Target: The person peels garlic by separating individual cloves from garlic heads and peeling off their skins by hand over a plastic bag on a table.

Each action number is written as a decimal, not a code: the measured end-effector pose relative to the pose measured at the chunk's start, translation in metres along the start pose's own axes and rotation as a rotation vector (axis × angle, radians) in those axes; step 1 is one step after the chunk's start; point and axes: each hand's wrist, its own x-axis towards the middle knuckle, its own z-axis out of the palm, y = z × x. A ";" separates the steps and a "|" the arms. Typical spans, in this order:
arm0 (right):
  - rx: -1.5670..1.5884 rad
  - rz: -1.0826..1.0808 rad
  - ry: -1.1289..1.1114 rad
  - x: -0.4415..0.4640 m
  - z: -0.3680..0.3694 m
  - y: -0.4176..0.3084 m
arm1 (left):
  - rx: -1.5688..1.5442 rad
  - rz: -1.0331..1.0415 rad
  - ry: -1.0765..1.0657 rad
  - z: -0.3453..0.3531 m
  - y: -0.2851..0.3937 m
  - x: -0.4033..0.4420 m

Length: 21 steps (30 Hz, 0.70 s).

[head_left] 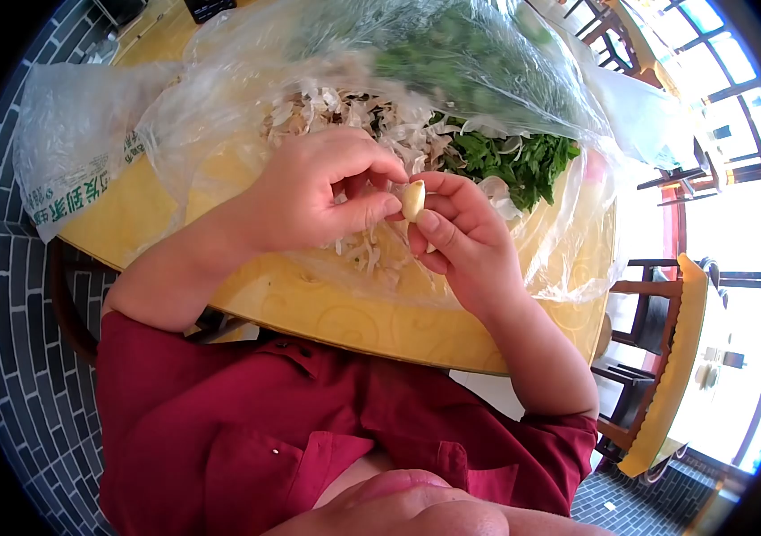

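Just above the frame's centre, the right hand [465, 228] pinches a garlic clove [413, 203], long axis nearly vertical, brownish end up; the left hand [313, 183] has its thumb and forefinger close together beside it, grip unclear.

The person's left forearm [197, 250] slanted up and inward from the left of the frame, its elbow bent, while the right forearm [528, 344] rose steeply from the lower right, leaning toward the middle. The left hand [327, 183] lay above and left of center with its back turned up; its index finger [373, 158] arched over the thumb [364, 213], leaving a gap between them, and both tips pointed right. The right hand [474, 237], just right of center, was curled in a pinch, its thumb [447, 238] pressed up and leftward, its fingers bent. The two hands' fingertips nearly met near mid-frame.
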 end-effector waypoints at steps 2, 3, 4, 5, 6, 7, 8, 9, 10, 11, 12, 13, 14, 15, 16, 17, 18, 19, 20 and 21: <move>-0.008 -0.001 -0.009 0.000 0.000 0.000 | 0.013 -0.007 -0.017 0.000 -0.001 0.000; -0.012 -0.003 -0.014 0.000 -0.001 0.000 | 0.020 -0.009 -0.026 0.001 -0.002 0.000; -0.029 0.008 -0.018 0.001 -0.001 0.001 | 0.000 -0.029 -0.032 0.001 -0.002 0.000; -0.047 0.016 -0.022 0.001 -0.001 0.002 | -0.019 -0.046 -0.039 0.000 -0.001 -0.001; -0.066 0.023 -0.021 0.001 -0.001 0.003 | -0.040 -0.059 -0.047 0.000 -0.001 -0.001; -0.088 0.013 -0.033 0.001 -0.001 0.003 | -0.028 -0.051 -0.034 0.001 -0.001 0.000; -0.112 0.001 -0.040 0.001 0.000 0.003 | -0.019 -0.039 -0.024 0.001 0.000 0.000; -0.137 -0.013 -0.042 0.000 0.001 0.002 | -0.013 -0.023 -0.016 0.002 0.000 0.001; -0.145 0.018 -0.044 -0.001 0.003 0.000 | -0.026 -0.059 -0.022 0.002 0.000 0.001; -0.126 0.006 -0.079 -0.002 0.003 -0.001 | -0.038 -0.093 -0.029 0.001 0.000 0.000; -0.107 -0.007 -0.114 -0.001 0.002 -0.001 | -0.050 -0.127 -0.037 0.001 0.000 -0.001; -0.089 -0.021 -0.152 -0.001 0.001 0.000 | 0.001 -0.104 -0.020 0.001 0.001 -0.001; -0.073 -0.005 -0.147 -0.001 0.000 0.000 | 0.055 -0.083 -0.001 0.001 0.002 0.000; -0.052 -0.018 -0.141 -0.002 -0.001 -0.001 | 0.109 -0.062 0.021 0.001 0.003 0.000; -0.031 -0.032 -0.139 -0.002 -0.002 -0.002 | 0.187 -0.023 0.037 0.001 0.003 0.002; -0.011 -0.044 -0.140 -0.002 -0.003 -0.004 | 0.231 0.007 0.049 0.000 0.001 0.003; 0.002 -0.049 -0.116 -0.002 -0.003 -0.006 | 0.275 0.035 0.064 -0.001 -0.002 0.003; 0.065 -0.043 -0.089 -0.004 -0.002 -0.011 | 0.321 0.063 0.080 -0.001 -0.005 0.004; 0.128 -0.038 -0.064 -0.007 0.002 -0.017 | 0.340 0.081 0.092 -0.002 -0.006 0.004; 0.192 -0.034 -0.040 -0.009 0.004 -0.023 | 0.360 0.099 0.104 -0.003 -0.007 0.004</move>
